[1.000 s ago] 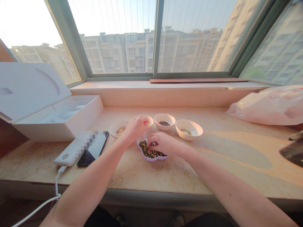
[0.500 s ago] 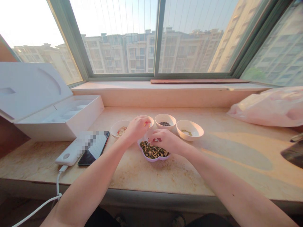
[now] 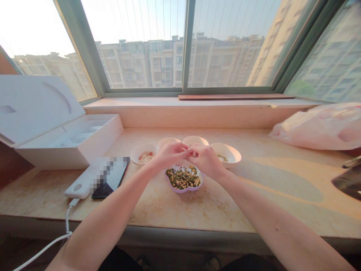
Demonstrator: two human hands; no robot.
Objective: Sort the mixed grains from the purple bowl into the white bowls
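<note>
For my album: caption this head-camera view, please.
Head-camera view: left hand and right hand meet above a lilac flower-shaped dish of mixed beans, white bowls behind, on a stone window ledge.

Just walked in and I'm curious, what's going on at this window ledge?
A person stands at a stone window ledge with both bare hands raised together. The left hand and right hand meet at the fingertips just above a lilac flower-shaped dish of mixed beans and seeds. Whether they hold anything is hidden. Four small white bowls stand just behind the dish.
</note>
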